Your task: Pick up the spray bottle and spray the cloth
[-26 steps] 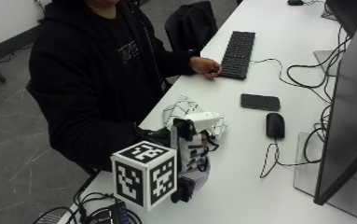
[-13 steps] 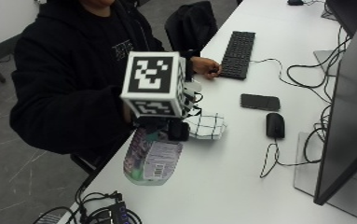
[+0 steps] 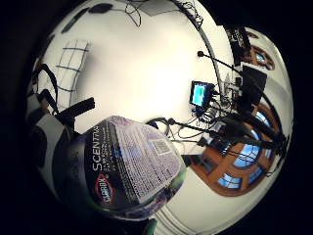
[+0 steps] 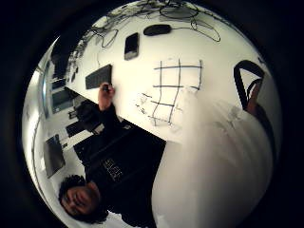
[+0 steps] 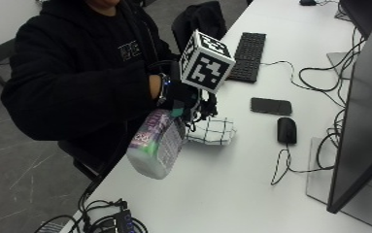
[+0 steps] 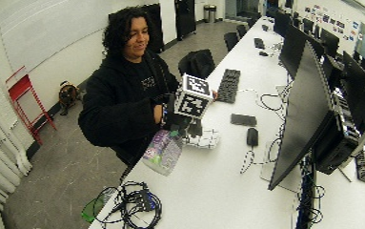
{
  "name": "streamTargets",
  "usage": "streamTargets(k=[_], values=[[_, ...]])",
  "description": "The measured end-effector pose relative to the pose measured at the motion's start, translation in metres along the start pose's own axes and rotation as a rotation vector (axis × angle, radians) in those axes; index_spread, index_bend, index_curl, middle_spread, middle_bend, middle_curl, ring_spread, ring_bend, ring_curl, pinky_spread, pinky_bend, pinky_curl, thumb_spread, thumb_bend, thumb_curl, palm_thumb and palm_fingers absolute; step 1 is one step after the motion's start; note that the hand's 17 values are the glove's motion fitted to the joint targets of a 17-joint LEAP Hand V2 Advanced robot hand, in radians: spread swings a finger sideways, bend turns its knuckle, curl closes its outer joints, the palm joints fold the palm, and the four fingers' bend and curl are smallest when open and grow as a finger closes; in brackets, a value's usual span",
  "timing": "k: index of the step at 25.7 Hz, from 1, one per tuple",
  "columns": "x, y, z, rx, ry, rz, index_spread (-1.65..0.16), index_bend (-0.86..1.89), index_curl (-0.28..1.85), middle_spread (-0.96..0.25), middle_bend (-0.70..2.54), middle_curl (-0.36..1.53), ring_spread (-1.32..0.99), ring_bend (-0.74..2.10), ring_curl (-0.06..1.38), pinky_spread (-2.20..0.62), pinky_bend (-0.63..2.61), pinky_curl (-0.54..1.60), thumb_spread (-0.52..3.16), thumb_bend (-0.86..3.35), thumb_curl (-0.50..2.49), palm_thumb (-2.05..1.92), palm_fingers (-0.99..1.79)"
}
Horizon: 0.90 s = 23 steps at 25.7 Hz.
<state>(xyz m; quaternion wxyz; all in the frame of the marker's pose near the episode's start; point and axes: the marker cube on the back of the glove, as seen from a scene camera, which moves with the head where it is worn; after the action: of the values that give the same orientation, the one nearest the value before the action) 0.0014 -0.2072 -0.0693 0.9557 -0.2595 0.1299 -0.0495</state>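
Since the earlier outside frames, the right hand [image 5: 184,99] has risen off the table [image 5: 250,184] by the cloth [image 5: 212,131] and now holds the bottle [image 5: 156,149] in the air, tilted, its base swung out past the table edge toward the person. From the outside view, the gloved fingers curl round the bottle's neck just above the cloth, which lies crumpled on the table near the hand; a phone [image 5: 271,106] and a mouse [image 5: 287,130] lie beyond the cloth, a keyboard [image 5: 247,49] farther off. In the wide view the bottle [image 6: 163,151] hangs beside the cloth [image 6: 202,140]. The little-finger palm view is filled by the bottle's label [image 3: 129,164], with the cloth [image 3: 71,66] on the table behind. The thumb palm view shows the bottle's white top [image 4: 213,161] close up, next to the cloth [image 4: 173,90].
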Motion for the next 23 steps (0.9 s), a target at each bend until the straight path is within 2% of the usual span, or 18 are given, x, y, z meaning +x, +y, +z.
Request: streamTargets(k=[3, 7, 15, 23], values=[[-0.013, -0.022, -0.001, -0.031, 0.071, 0.028, -0.29, 0.29, 0.54, -0.23, 0.54, 0.52, -0.22, 0.71, 0.48, -0.33, 0.47, 0.41, 0.23, -0.03, 0.72, 0.96, 1.38], [-0.032, -0.014, 0.023, -0.125, 0.167, -0.006, -0.29, 0.29, 0.54, -0.23, 0.54, 0.53, -0.22, 0.71, 0.48, -0.33, 0.47, 0.41, 0.23, -0.03, 0.73, 0.96, 1.38], [-0.060, -0.034, 0.065, -0.247, 0.301, -0.026, -0.29, 0.29, 0.56, -0.23, 0.54, 0.52, -0.22, 0.71, 0.48, -0.33, 0.47, 0.41, 0.23, -0.03, 0.74, 0.96, 1.38], [-0.069, -0.059, 0.076, -0.273, 0.350, -0.001, -0.29, 0.28, 0.56, -0.23, 0.55, 0.52, -0.22, 0.71, 0.48, -0.33, 0.47, 0.41, 0.23, -0.03, 0.75, 0.96, 1.37]])
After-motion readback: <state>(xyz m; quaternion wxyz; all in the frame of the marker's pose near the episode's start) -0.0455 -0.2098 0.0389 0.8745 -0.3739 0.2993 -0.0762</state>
